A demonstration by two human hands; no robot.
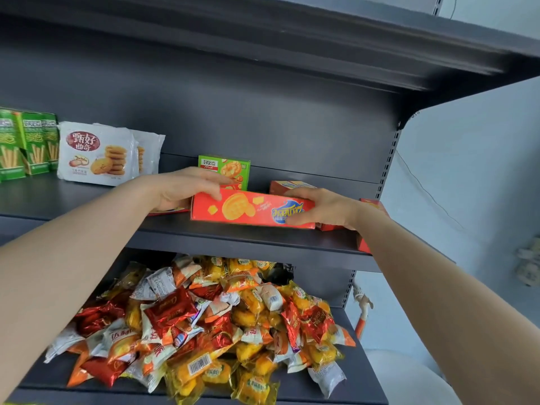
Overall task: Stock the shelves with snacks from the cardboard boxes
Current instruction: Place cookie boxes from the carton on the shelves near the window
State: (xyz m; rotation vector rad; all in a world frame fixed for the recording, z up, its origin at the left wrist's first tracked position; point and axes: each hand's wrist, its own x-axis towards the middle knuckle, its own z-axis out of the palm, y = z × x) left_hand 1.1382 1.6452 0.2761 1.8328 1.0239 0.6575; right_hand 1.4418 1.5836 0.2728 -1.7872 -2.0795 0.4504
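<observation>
Both hands grip 1 long red biscuit box [248, 210] at the front of the middle shelf [87, 200], the left hand [187, 188] curled over its left end, the right hand [321, 209] clasping its right end. A small green box [225, 169] stands just behind it, and other red boxes [285, 185] crowd its back and right. White cookie packs [96, 153] and green stick boxes [26, 141] stand further left, above a heap of wrapped snacks [219, 317]
</observation>
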